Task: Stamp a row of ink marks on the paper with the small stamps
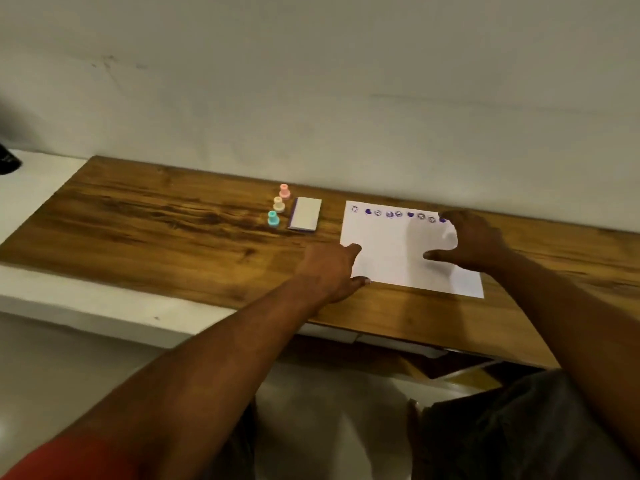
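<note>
A white sheet of paper [398,251] lies on the wooden table and carries a row of several purple ink marks [398,214] along its far edge. My left hand [332,268] rests flat on the paper's near left corner, fingers apart, holding nothing. My right hand [474,239] lies on the paper's right side, covering the right end of the row, with the thumb spread toward the middle. Left of the paper stand three small stamps: pink [284,190], cream [278,204] and teal [273,218]. A closed white ink pad [306,213] sits beside them.
The wooden table top [156,230] runs along a plain wall, with a white ledge [31,188] at its left end. A dark object [8,161] sits at the far left edge. Below the table's front edge I see my lap and the floor.
</note>
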